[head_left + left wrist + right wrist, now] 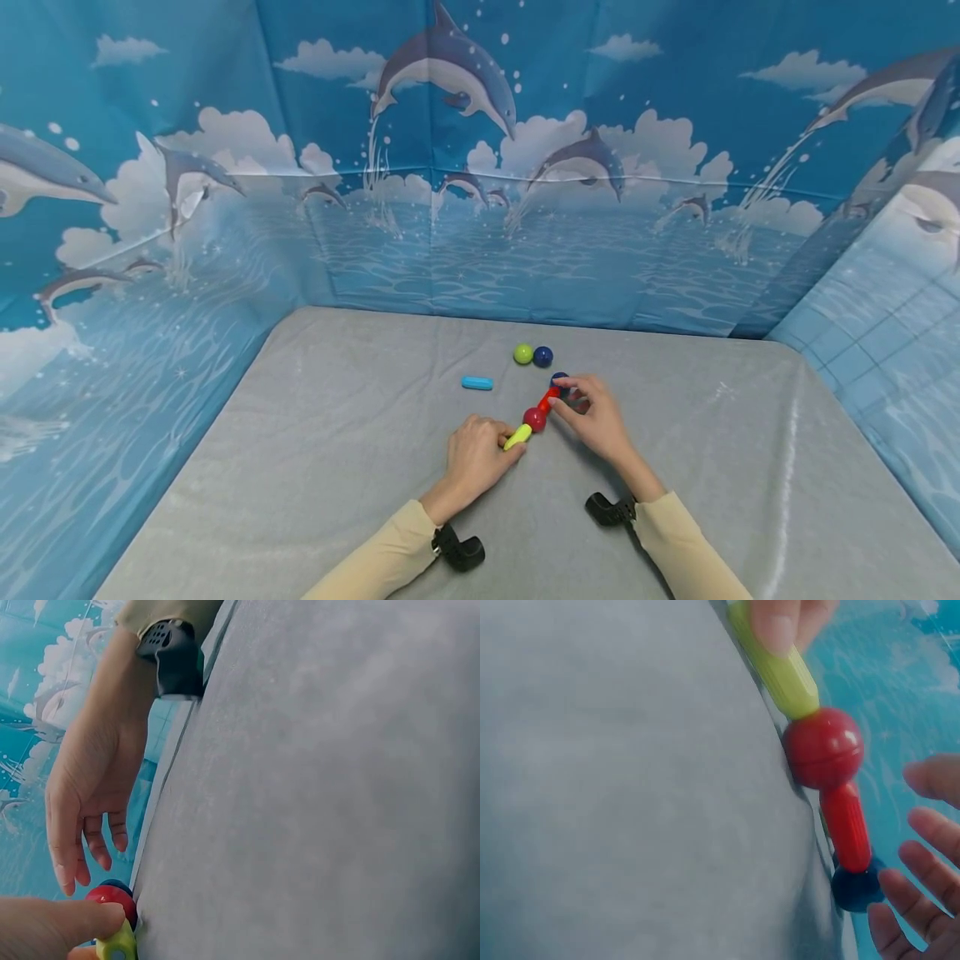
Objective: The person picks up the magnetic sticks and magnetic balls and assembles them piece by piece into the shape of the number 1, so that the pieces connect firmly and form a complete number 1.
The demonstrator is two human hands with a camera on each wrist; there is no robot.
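A yellow-green toy rod (517, 437) is pinched between the thumb and fingers of my left hand (476, 454). Joined end to end with it are a red ball (825, 748), a red rod (845, 827) and a dark blue ball (857, 889), forming a straight chain. My right hand (596, 414) hovers beside the red rod and blue ball, its fingers loosely spread and gripping nothing. In the right wrist view its fingertips come close to the blue ball; whether one touches it I cannot tell.
Farther back on the grey cloth-covered table (360, 392) sit a green ball (523, 354) and another dark blue ball (543, 357), side by side. A light blue rod (477, 383) lies left of the chain. Dolphin-print curtains (480, 250) hang around the table.
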